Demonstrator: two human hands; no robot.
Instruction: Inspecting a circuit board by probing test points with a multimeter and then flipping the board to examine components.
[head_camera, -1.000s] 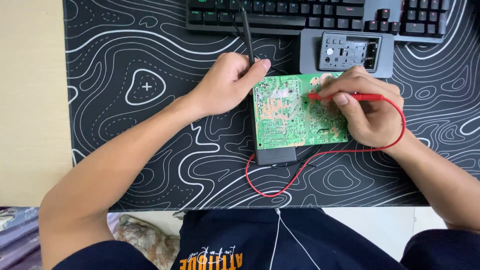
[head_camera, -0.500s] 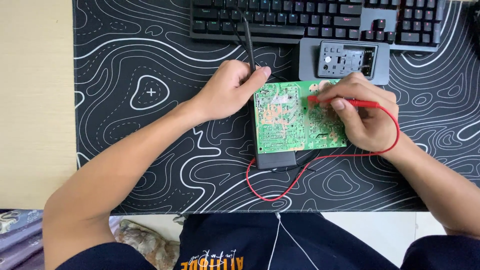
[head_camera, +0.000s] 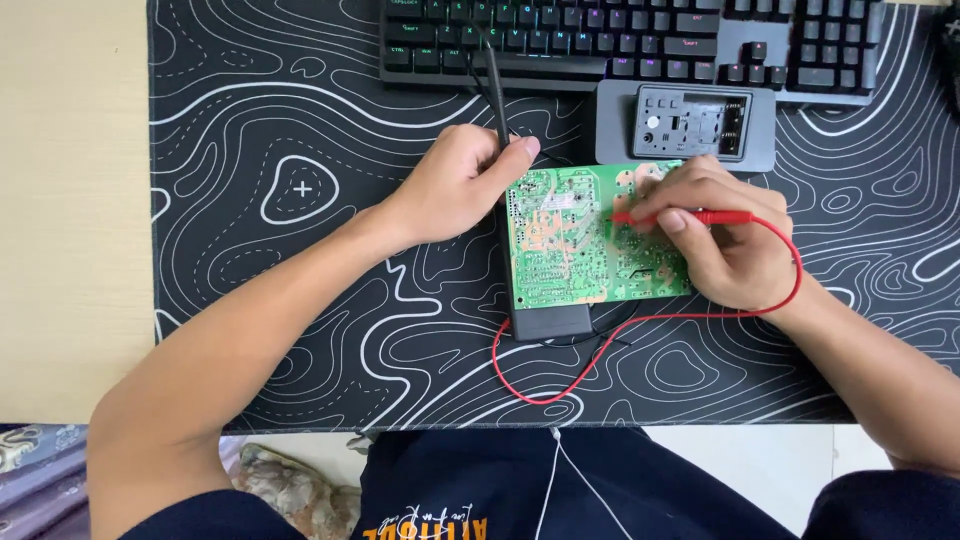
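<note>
Overhead, both hands grip probes, left (head_camera: 455, 185) black (head_camera: 494, 85), right (head_camera: 725, 235) red (head_camera: 690, 216), on a swirl-patterned desk mat (head_camera: 270, 250).

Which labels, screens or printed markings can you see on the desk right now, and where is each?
No packages or lit screens.
Grey meter: behind the circuit board, rectangular, pale panel with small dark markings.
Green circuit board: centre, between both hands, white printing.
Black keyboard: top edge, marked keycaps.
Dark shirt: bottom, orange lettering.

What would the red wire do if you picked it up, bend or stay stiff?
The red wire already lies in a loose loop on the black mat, so it would probably flop and dangle. It looks thin, so likely light.
</note>
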